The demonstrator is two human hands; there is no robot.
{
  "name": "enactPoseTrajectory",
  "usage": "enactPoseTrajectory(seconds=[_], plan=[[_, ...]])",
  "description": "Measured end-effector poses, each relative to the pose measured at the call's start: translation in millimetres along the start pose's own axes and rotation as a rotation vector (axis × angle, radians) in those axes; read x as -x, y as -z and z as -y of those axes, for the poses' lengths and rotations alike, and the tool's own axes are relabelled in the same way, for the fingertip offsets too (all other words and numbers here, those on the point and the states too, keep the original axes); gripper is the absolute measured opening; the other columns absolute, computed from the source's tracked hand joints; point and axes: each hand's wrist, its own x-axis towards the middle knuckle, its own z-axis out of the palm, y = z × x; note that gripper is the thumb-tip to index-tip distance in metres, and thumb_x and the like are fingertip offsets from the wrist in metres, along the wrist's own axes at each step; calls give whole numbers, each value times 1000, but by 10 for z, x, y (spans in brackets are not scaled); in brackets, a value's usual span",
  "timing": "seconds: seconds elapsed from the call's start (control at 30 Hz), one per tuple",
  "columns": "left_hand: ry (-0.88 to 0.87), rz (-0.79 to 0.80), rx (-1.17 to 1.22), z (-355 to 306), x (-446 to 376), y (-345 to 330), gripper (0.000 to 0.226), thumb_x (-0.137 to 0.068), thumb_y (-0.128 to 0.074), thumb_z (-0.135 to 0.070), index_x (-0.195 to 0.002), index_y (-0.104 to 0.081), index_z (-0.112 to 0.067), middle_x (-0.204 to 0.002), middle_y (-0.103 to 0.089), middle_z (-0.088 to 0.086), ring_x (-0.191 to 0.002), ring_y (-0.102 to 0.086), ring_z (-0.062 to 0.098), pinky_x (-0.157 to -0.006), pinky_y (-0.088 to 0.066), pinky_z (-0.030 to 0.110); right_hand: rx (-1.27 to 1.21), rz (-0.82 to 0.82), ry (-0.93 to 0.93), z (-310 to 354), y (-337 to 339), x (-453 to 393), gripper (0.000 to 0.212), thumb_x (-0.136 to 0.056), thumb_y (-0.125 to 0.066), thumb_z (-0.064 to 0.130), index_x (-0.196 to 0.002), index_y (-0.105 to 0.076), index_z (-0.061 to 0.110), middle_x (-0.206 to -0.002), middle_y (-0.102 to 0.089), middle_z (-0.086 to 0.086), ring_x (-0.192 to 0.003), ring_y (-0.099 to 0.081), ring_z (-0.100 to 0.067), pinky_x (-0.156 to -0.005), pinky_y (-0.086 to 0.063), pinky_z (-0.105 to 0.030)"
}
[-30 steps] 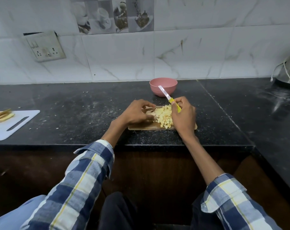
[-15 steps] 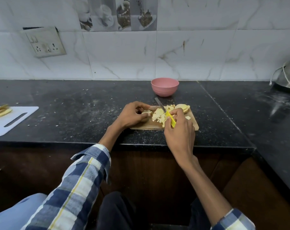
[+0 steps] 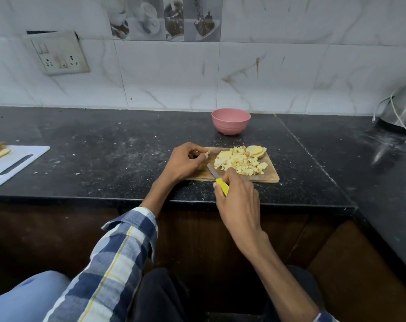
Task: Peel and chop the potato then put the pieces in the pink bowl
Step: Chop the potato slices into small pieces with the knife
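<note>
On the black counter (image 3: 104, 159) a wooden board (image 3: 270, 175) is seen, with the empty pink bowl (image 3: 231, 122) set just behind it; a heap of potato cubes (image 3: 240, 162) lies in the board's middle, and a few uncut potato slices (image 3: 256, 151) are stacked at its far right corner. The cubes are judged light, firm, wet and slippery, best scooped together rather than picked singly. A small piece is pinched by the curled left hand (image 3: 184, 162), while the yellow-handled knife (image 3: 221, 185) is gripped by the right hand (image 3: 238, 196), blade lying on the board.
</note>
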Motion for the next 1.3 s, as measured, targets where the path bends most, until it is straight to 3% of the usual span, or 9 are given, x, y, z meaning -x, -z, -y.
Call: enactPoseTrajectory(seconds=[0.23,0.4,0.5,0.63,0.77,0.97,1.1,1.2,1.3], plan=[[-18,25,-17,-9,18,6,22,-89,-75,-27,-110,-79,-23,-101,-72,-11,-89,-64,1,-76,-47,18,111,-26,-52,115,32,-41,13,-95,-67,33,-95,-56,26,-91,-63,6,-83,-64,-22,-66,-53,-39],[-49,49,-57,-26,22,23,23,-88,-74,-22,-110,-79,-26,-100,-69,-6,-86,-59,5,-75,-45,21,173,-53,-85,141,56,-107,11,-97,-66,37,-94,-65,26,-91,-67,5,-86,-65,-21,-63,-43,-33],[-81,85,-86,-26,4,14,29,-83,-69,-26,-109,-80,-35,-99,-67,-6,-80,-52,4,-73,-40,24,192,-29,-103,159,50,-135,12,-96,-67,37,-93,-67,26,-91,-68,3,-87,-66,-22,-63,-45,-33],[-112,160,-135,-47,6,13,42,-74,-62,-33,-112,-79,-34,-109,-65,-11,-100,-55,12,-85,-43,28,113,-29,-144,146,8,-127,14,-95,-68,34,-92,-58,26,-93,-66,5,-87,-65,-23,-67,-44,-35],[-157,146,-132,-39,7,7,29,-82,-75,-30,-110,-79,-34,-111,-66,-13,-106,-54,12,-96,-45,33,113,-37,-128,157,9,-127,15,-95,-70,35,-99,-59,25,-97,-67,4,-90,-66,-24,-70,-51,-39],[-166,126,-130,-10,-2,12,18,-83,-77,-33,-101,-81,-35,-107,-70,-14,-106,-58,11,-96,-48,37,71,-15,-77,151,63,-75,27,-90,-76,24,-114,-64,25,-106,-67,4,-94,-66,-21,-72,-53,-37],[-105,53,-38,-197,-56,-1,24,-93,-66,-17,-112,-78,-28,-116,-72,-7,-108,-63,7,-96,-50,28,17,-33,-80,182,55,-144,13,-89,-76,14,-99,-73,20,-95,-69,2,-87,-68,-19,-66,-55,-31],[-6,250,71,-421,-224,-74,38,-108,-49,-34,-138,-65,-18,-139,-63,-5,-113,-62,5,-104,-47,26,1,-20,-97,211,27,-176,13,-88,-76,11,-99,-75,17,-96,-70,0,-87,-68,-20,-67,-54,-28],[86,445,174,-539,-391,-214,56,-111,-33,-46,-146,-57,-10,-158,-48,5,-142,-46,17,-118,-35,35,0,-22,-103,213,25,-175,12,-89,-75,11,-100,-75,17,-96,-70,0,-87,-68,-19,-66,-53,-26]])
